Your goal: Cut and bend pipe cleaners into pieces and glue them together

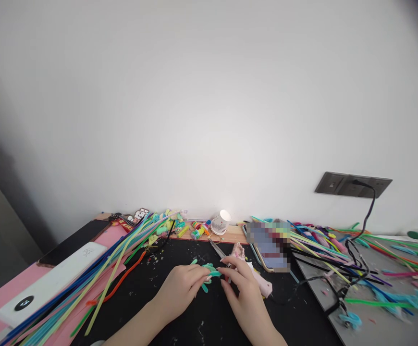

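My left hand (182, 288) and my right hand (243, 290) meet over the black mat (209, 317), both pinching a small green pipe-cleaner piece (209, 275) with short looped ends. The left fingers curl round its left side; the right fingertips grip its right end. Just behind my right hand lie a pink-and-white glue gun (263, 286) and a pair of scissors (216, 249).
A long bundle of coloured pipe cleaners (122, 254) runs diagonally on the left beside a white power bank (50, 283). More pipe cleaners (338, 245) and black cables (342, 278) crowd the right. A phone (268, 247), a small cup (220, 223) and a wall socket (353, 185) lie behind.
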Tool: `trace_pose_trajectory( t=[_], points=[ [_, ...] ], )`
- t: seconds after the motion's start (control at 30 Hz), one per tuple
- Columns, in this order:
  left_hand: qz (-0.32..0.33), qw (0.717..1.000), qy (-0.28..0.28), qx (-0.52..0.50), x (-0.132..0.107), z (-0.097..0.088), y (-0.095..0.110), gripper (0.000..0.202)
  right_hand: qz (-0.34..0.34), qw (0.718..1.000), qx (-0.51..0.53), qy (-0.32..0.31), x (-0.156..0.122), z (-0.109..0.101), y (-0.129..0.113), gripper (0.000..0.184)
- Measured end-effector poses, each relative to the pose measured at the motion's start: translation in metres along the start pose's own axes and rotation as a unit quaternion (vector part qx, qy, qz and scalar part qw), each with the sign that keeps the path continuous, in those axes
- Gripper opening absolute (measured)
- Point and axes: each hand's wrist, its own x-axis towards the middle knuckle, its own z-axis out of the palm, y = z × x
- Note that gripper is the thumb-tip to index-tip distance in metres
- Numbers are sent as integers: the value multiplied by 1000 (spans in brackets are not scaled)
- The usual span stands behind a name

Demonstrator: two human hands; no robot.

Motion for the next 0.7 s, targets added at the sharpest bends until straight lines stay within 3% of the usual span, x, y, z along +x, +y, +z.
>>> trace_pose_trajectory(
  t=[0.47,0.7],
  points=[
    [-40,999,-6,-34,0,0,-1,25,-19,999,-8,30,2,1,1,25],
    [-113,990,87,-4,2,0,-11,23,19,993,-53,100,1,-1,13,26]
  ],
)
